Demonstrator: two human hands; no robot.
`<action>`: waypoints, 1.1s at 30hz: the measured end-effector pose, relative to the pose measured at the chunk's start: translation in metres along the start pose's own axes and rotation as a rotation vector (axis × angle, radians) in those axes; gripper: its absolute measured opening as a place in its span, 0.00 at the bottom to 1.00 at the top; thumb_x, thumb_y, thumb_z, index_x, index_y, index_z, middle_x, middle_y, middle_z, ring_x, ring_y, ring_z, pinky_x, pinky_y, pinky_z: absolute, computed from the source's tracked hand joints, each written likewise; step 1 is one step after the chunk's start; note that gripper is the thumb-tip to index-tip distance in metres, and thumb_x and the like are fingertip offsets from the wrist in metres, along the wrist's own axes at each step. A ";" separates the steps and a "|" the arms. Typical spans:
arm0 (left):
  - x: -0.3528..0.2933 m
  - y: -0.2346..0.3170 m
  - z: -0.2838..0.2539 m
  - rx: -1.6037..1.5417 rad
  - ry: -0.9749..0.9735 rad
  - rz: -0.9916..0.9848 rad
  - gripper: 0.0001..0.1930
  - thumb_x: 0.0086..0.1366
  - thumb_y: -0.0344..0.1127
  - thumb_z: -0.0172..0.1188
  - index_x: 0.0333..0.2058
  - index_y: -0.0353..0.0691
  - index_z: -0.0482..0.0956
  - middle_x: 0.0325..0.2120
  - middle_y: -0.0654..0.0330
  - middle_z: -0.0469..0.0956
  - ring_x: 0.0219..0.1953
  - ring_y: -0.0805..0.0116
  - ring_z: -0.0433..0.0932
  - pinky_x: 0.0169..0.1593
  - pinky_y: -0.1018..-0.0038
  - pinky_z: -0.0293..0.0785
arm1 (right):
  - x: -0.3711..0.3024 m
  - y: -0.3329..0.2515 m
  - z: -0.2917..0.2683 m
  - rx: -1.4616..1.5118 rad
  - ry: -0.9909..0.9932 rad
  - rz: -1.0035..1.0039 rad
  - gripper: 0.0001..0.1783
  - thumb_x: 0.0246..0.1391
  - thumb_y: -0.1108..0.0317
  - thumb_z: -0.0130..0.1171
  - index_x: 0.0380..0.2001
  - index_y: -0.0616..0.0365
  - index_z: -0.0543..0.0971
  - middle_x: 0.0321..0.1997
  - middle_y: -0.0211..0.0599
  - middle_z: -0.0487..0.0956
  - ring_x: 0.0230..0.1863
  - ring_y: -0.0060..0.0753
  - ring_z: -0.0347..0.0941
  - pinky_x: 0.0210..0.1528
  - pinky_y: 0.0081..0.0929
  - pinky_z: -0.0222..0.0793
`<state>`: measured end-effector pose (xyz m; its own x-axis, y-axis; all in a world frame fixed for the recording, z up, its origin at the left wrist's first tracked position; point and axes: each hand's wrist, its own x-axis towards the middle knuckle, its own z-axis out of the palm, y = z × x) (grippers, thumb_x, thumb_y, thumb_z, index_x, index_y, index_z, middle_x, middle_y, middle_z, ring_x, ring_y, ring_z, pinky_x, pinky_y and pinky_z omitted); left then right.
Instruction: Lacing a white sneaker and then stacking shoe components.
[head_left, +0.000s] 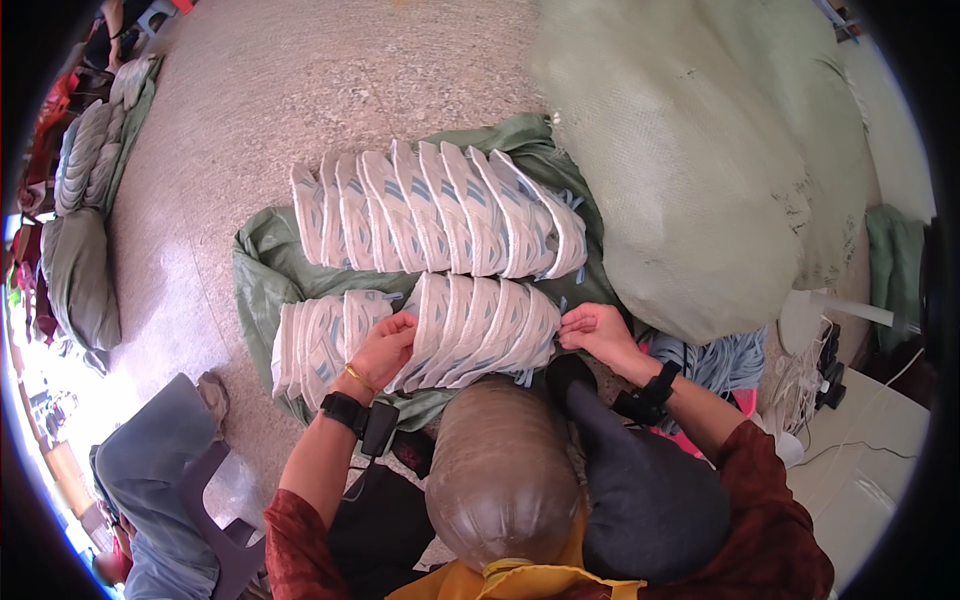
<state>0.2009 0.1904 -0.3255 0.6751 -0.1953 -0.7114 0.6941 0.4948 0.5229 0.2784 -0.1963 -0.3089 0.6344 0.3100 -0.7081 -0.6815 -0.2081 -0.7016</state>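
Two rows of overlapping white shoe uppers with grey-blue trim lie on a green woven sack. The far row is the longer one. A gap splits the near row into a left bunch and a right bunch. My left hand is at that gap, its fingers pinched at the left edge of the right bunch. At the other end of this bunch my right hand pinches the edge of the last upper. The fingertips partly hide what each hand grips.
A brown rounded form stands between my knees. Large pale-green sacks fill the far right. Light-blue laces lie right of my right hand, with white cords beyond. At left sits a person in grey trousers; more stacked uppers lie farther off.
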 end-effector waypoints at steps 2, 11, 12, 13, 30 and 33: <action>0.007 -0.001 -0.002 0.050 -0.019 -0.019 0.03 0.72 0.27 0.58 0.41 0.39 0.79 0.35 0.69 0.82 0.34 0.79 0.79 0.41 0.81 0.76 | 0.002 -0.002 0.006 -0.025 -0.051 0.091 0.12 0.56 0.78 0.67 0.42 0.73 0.79 0.38 0.46 0.85 0.35 0.32 0.84 0.41 0.27 0.84; 0.027 -0.022 0.001 0.074 -0.032 0.023 0.19 0.68 0.23 0.61 0.57 0.36 0.79 0.47 0.63 0.84 0.45 0.75 0.82 0.51 0.75 0.80 | -0.004 0.006 0.026 0.156 0.079 0.182 0.13 0.60 0.68 0.69 0.38 0.70 0.83 0.35 0.39 0.85 0.37 0.27 0.83 0.43 0.25 0.81; 0.027 -0.023 0.000 0.071 -0.032 0.020 0.19 0.68 0.23 0.61 0.57 0.36 0.79 0.47 0.63 0.84 0.45 0.75 0.82 0.51 0.75 0.80 | -0.005 0.009 0.029 0.183 0.076 0.177 0.13 0.61 0.68 0.69 0.40 0.71 0.84 0.36 0.38 0.85 0.37 0.27 0.83 0.44 0.25 0.80; 0.028 -0.024 -0.002 0.050 -0.046 0.028 0.19 0.67 0.23 0.62 0.57 0.36 0.79 0.47 0.63 0.84 0.45 0.75 0.82 0.51 0.74 0.80 | -0.003 0.009 0.030 0.182 0.077 0.180 0.13 0.61 0.68 0.69 0.40 0.71 0.84 0.36 0.38 0.85 0.37 0.27 0.83 0.44 0.25 0.80; 0.038 -0.035 0.025 0.040 -0.060 0.020 0.19 0.65 0.25 0.66 0.55 0.36 0.79 0.47 0.63 0.83 0.46 0.73 0.82 0.50 0.71 0.80 | 0.070 0.053 0.024 0.327 -0.447 0.147 0.14 0.62 0.79 0.56 0.49 0.68 0.82 0.49 0.35 0.83 0.50 0.26 0.78 0.54 0.27 0.70; 0.043 -0.040 0.033 0.352 -0.159 0.194 0.24 0.69 0.27 0.62 0.62 0.38 0.72 0.55 0.61 0.79 0.54 0.68 0.79 0.56 0.68 0.78 | 0.072 0.056 0.035 0.443 -0.401 0.144 0.18 0.62 0.80 0.56 0.56 0.66 0.79 0.55 0.35 0.82 0.54 0.29 0.78 0.58 0.27 0.70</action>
<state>0.2103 0.1343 -0.3622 0.8124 -0.2686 -0.5175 0.5749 0.2214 0.7877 0.2734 -0.1536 -0.3959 0.3964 0.6500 -0.6484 -0.8918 0.1048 -0.4401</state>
